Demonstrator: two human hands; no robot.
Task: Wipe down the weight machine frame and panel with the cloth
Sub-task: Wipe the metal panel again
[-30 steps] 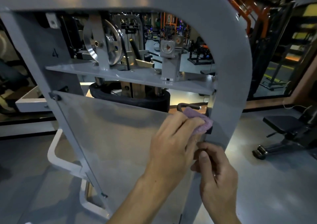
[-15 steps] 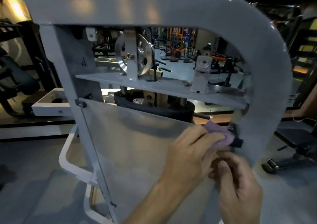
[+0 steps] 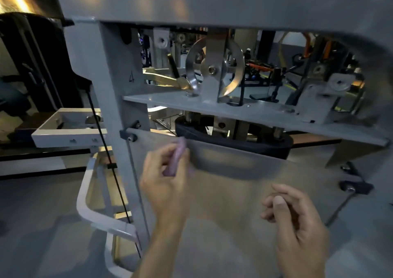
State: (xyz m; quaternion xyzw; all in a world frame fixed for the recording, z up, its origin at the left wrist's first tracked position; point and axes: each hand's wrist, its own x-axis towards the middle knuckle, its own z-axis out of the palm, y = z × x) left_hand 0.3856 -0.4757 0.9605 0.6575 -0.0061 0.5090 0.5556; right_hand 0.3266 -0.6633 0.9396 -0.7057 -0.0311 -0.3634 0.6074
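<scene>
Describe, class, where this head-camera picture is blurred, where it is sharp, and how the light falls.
Head view: the left hand and its purple cloth smear with motion blur; the right hand is sharper; the pulley wheel is fairly crisp; the panel is dim and shadowed near its top edge; the frame bends from the wide lens.

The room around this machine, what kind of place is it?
Most likely a gym. The grey machine frame carries a cable pulley above a black weight stack, and more orange and black exercise equipment shows through the opening behind it.
</scene>
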